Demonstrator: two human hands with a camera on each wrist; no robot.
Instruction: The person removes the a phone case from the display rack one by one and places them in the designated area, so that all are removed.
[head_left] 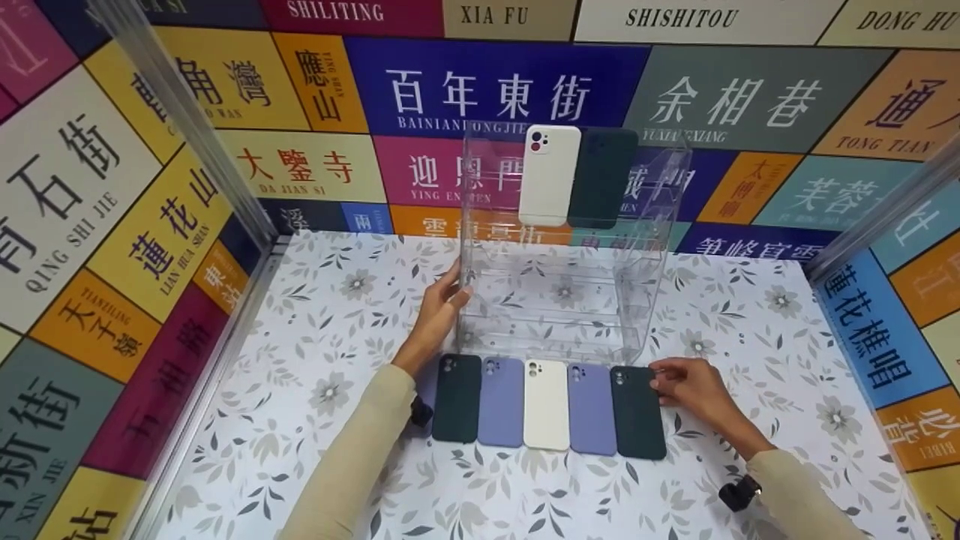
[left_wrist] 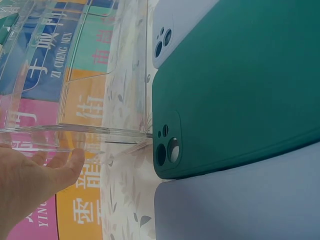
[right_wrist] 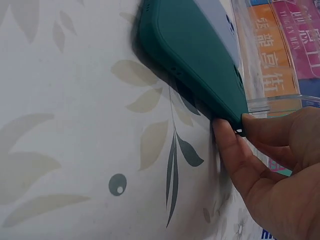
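Note:
A clear plastic display rack (head_left: 547,300) stands on the patterned tabletop, with a white phone case (head_left: 551,180) and a dark green phone case (head_left: 604,180) side by side on its top tier. My left hand (head_left: 442,307) grips the rack's left side wall, thumb toward the front. Before the rack lies a row of phone cases in green, purple and white. At the right end of that row, my right hand (head_left: 690,386) pinches the upper right corner of a dark green case (right_wrist: 195,60) between thumb and fingers; its near end looks slightly raised in the right wrist view.
The row also has a green case (head_left: 457,401), a purple case (head_left: 501,401), a white case (head_left: 546,405) and another purple case (head_left: 592,409). One more purple case is mostly hidden under the left wrist. Sign-printed panels (head_left: 495,82) enclose the table's back and sides.

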